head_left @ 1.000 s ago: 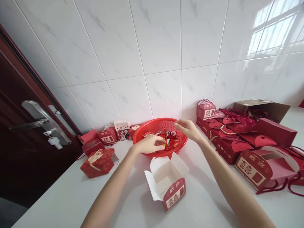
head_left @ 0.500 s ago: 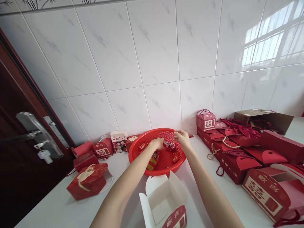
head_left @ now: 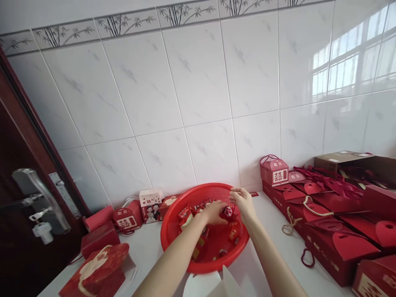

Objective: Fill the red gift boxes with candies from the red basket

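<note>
A round red plastic basket (head_left: pixel 167 239) stands on the white table with wrapped candies (head_left: pixel 233 233) in it. Over the middle of the basket is my left hand (head_left: pixel 214 213), its fingers spread above the candies and nothing seen between them. At the basket's right rim my right hand (head_left: pixel 241 199) has its fingers apart and holds nothing. Below the basket, at the bottom edge of the view, the white flaps of an open box (head_left: pixel 206 284) show; the rest of it is cut off.
Red gift boxes (head_left: pixel 99 268) stand on the left, near a dark door with a handle (head_left: pixel 40 198). More red boxes (head_left: pixel 321 231) fill the right side, with a brown carton (head_left: pixel 340 157) behind. A tiled wall rises at the back.
The view has tilted up, so the basket sits lower and the open box is mostly out of frame. My left hand has moved to the right and its fingers have spread.
</note>
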`<state>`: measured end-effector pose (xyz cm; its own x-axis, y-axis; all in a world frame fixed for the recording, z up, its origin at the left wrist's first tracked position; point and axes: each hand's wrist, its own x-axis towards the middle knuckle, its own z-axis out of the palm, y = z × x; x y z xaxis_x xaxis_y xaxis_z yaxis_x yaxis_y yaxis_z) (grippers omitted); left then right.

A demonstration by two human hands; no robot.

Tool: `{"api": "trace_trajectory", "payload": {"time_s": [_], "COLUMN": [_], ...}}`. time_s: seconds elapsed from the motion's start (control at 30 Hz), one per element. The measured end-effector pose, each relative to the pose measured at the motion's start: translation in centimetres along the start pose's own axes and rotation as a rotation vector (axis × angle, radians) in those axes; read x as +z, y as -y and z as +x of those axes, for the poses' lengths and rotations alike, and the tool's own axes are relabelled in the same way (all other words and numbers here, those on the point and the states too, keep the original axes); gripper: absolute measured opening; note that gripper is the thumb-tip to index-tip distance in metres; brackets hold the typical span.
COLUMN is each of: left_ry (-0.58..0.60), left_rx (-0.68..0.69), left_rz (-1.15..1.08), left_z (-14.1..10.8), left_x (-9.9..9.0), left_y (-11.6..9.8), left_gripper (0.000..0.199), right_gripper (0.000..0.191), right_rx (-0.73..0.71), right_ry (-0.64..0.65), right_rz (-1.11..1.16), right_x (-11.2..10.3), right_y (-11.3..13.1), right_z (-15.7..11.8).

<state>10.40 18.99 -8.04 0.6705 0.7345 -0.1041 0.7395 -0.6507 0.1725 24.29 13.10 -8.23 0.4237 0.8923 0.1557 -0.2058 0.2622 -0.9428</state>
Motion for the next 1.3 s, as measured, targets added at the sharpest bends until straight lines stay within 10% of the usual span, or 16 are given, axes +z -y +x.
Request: {"api": "trace_trajectory", "payload": {"time_s": [0.17,0.4,0.7,1.07,1.3], "left_ry": [-0.065,-0.223,0.001,-0.508,-0.478], "left_rx": [-0.006,-0.062,0.026,0.040,0.160], "left_rz": [-0.038,-0.114,-0.281,-0.591,-1.039], "left_z": [-0.2,-0.1,0.1,-0.5,-1.4], "left_x": [0.1,-0.9,0.4,-1.9,-2.6], "left_y": [0.1,1.1,-0.1,-0.2,-1.2], "left_gripper": [0.020,0.033,0.047,0.036,0.052], "right_gripper": [0.030,0.040,0.044,0.044,0.044], "right_rx": [-0.018,0.042,0.102,0.092,0.013], "right_ry": [0.016,0.032,0.039,0.027,0.155], "right_rz": [-0.104,-0.270,-0.311,-0.086,0.119], "right_x": [-0.3,-0.3,-0.1,0.2,0.3], "right_y": [0.0,0.4,0.6,0.6,1.5], "right_z": [-0.2,-0.5,-0.7,-0.8,-1.4]}}
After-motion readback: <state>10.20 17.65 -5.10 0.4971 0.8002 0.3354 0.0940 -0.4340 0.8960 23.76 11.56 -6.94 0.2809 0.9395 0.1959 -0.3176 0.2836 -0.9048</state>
